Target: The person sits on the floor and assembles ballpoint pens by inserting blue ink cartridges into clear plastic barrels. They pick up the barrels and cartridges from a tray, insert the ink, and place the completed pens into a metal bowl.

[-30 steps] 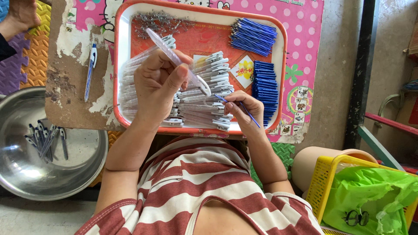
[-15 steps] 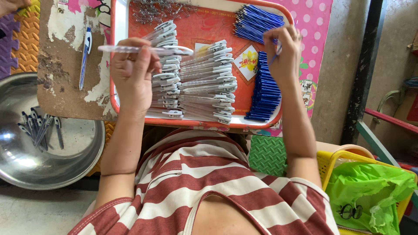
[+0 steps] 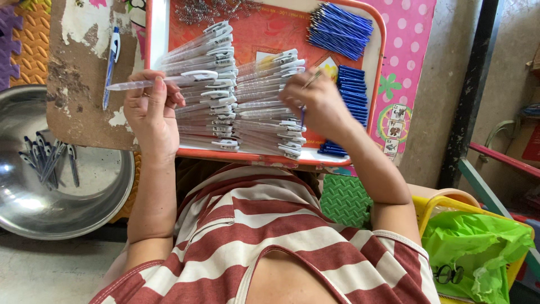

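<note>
**Pen barrel in one hand, refill in the other**

Our left hand (image 3: 151, 115) pinches a clear pen barrel (image 3: 160, 82), tip pointing to nine o'clock. Our right hand (image 3: 319, 104) closes on a thin blue refill (image 3: 302, 115) over the tray (image 3: 376, 67). To do this well, we judge the barrel should stay level and the refill go in straight. The tray holds stacked barrels (image 3: 247, 107), blue refills (image 3: 340, 25) at one o'clock and springs (image 3: 211, 8) at twelve. The steel bowl (image 3: 95, 208) at nine o'clock holds finished pens (image 3: 48, 160).

Left hand (image 3: 151, 115) raised, fingers pinched; right hand (image 3: 319, 104) curled, blurred
</note>
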